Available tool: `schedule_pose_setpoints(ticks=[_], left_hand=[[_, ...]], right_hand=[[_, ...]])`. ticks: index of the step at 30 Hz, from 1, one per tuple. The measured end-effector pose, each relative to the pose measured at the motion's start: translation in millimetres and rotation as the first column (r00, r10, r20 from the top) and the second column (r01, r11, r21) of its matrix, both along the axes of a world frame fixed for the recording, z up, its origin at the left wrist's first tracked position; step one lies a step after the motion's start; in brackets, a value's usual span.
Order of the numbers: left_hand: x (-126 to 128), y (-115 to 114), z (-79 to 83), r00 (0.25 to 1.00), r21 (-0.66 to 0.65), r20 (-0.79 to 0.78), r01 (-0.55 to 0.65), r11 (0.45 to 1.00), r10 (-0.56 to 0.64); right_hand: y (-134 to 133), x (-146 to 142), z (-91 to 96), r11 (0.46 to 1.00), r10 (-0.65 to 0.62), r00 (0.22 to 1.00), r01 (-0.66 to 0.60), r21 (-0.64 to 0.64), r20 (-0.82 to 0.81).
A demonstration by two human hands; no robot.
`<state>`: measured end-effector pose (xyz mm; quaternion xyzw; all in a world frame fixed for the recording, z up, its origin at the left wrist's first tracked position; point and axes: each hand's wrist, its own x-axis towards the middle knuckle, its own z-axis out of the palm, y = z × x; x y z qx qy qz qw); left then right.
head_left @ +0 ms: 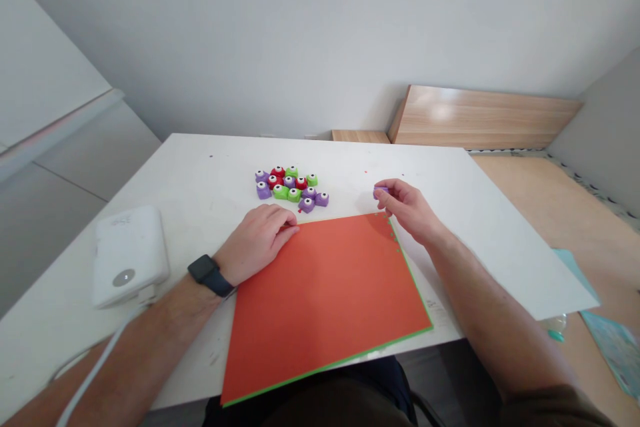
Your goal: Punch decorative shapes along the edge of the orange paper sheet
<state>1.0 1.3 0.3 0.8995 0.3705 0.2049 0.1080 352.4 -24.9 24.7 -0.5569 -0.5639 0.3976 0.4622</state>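
Note:
An orange sheet of paper (pixel 325 287), with green showing along its edges, lies on the table in front of me. Small green notches run along its top right corner. My left hand (pixel 260 233) rests at the sheet's upper left edge, fingers bent, thumb and fingertips closed at the paper. In my right hand (pixel 405 203), just beyond the top right corner, a small purple craft punch (pixel 380 193) is pinched between thumb and fingers. Several more craft punches in purple, red and green (pixel 281 193) stand bunched together beyond my left hand, each with a white, eye-like button.
A white box-shaped device (pixel 131 257) with a cable (pixel 103 363) sits at the left of the white table (pixel 210 180). Tiny paper scraps (pixel 366 172) lie toward the back. The wall rises behind the table; a wooden headboard (pixel 480 117) stands at the right.

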Motion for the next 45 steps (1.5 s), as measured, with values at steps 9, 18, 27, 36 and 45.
schedule_pose_setpoints(ticks=[9, 18, 27, 36, 45], left_hand=[[2.8, 6.7, -1.8, 1.0, 0.005, 0.0, -0.005, 1.0, 0.005], [0.0, 6.1, -3.5, 0.998, -0.022, -0.021, -0.053, 0.998, 0.053], [1.3, 2.7, -0.2, 0.999, 0.048, 0.005, -0.049, 0.998, 0.048], [-1.0, 5.4, -5.1, 0.999, 0.009, -0.019, -0.029, 1.0, 0.029], [0.1, 2.4, -5.3, 1.0, 0.024, -0.001, -0.016, 1.0, 0.016]], right_hand=[[-4.0, -1.0, -4.3, 0.994, 0.074, 0.991, -0.065, -0.085, 0.113], [-4.4, -7.6, -4.2, 0.987, 0.095, 0.984, -0.074, -0.14, 0.149], [-4.4, -6.1, -5.2, 0.993, 0.067, 0.993, -0.056, -0.107, 0.099], [-1.3, -3.5, -4.9, 0.999, 0.004, 1.0, -0.004, -0.041, -0.012], [-2.1, -4.2, 2.6, 0.999, -0.022, 0.993, 0.018, -0.035, -0.118]])
